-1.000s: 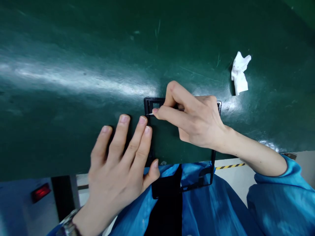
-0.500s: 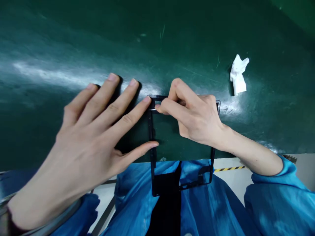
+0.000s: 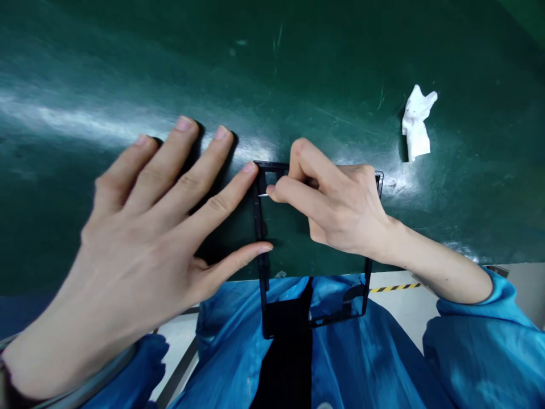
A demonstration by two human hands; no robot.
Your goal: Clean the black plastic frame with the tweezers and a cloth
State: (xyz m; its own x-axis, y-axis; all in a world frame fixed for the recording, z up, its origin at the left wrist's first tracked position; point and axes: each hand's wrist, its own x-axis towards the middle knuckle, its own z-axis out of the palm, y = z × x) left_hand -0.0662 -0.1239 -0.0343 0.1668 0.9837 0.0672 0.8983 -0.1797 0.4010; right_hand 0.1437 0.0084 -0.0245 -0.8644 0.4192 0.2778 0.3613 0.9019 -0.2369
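A black rectangular plastic frame (image 3: pixel 261 267) lies on the dark green table (image 3: pixel 272 74), its near end hanging over the table's front edge above my blue coat. My left hand (image 3: pixel 157 227) is spread flat, fingers apart, with index tip and thumb touching the frame's left rail. My right hand (image 3: pixel 336 204) rests over the frame's far part, index and thumb pinched on a thin, pale sliver-like piece (image 3: pixel 263 195) at the frame's far left corner. What that piece is I cannot make out.
A crumpled white wipe (image 3: pixel 416 124) lies on the table at the right. The table's front edge runs under my forearms. Below it show my blue sleeves, a light floor and a yellow-black striped tape (image 3: pixel 395 289).
My left hand lifted off the frame's lower left, slid forward and left, and now lies spread beside the left rail. My right hand stayed pinched at the far left corner.
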